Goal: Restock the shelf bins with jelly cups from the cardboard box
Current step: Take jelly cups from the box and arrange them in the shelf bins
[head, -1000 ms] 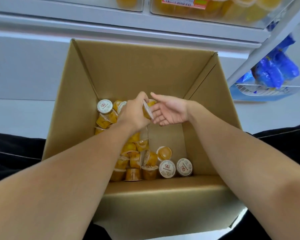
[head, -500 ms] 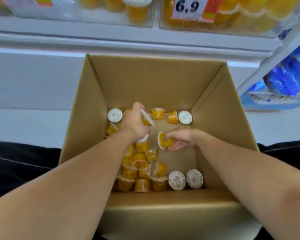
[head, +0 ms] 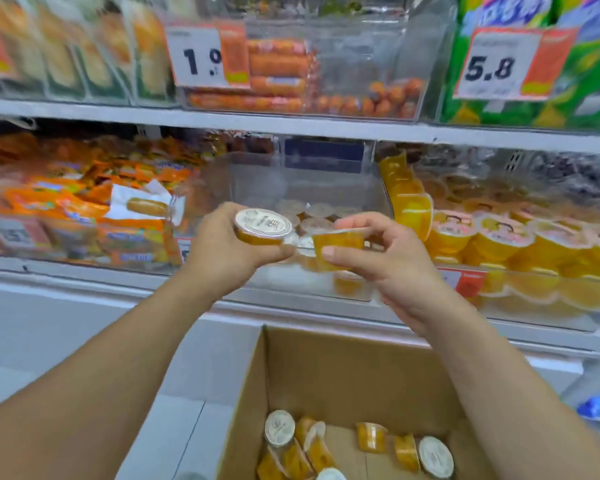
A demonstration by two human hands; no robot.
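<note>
Half a second ago both our hands were down inside the brown cardboard box (head: 343, 368); now they are raised in front of the shelf, and the box sits below and between our forearms, its far wall and left edge in view. Our left hand (head: 222, 251) has its fingers curled round a round orange jelly cup with a white foil lid (head: 263, 226), the lid tilted toward us. Our right hand (head: 385, 268) pinches a second translucent orange jelly cup (head: 338, 242) between thumb and fingers, seen side-on. The two cups are just beside each other, and the hands are close together but not touching.

Directly beyond our hands stands the clear plastic shelf bin (head: 291, 174), with a few lidded cups (head: 317, 216) on its floor and much open room above them; its front rim lies just under our fingers. To the right of our right hand a neighbouring bin holds larger yellow jelly tubs (head: 492, 237) packed in rows. To the left of our left hand, crinkled orange snack packets (head: 84, 209) fill another bin. Above our hands, a white shelf edge (head: 291, 124) runs across, with price cards (head: 506, 64) on the bins above it, slightly blurred.

Below our wrists, loose jelly cups in the box (head: 371, 436) lie scattered, some upright, some tipped on their sides.
</note>
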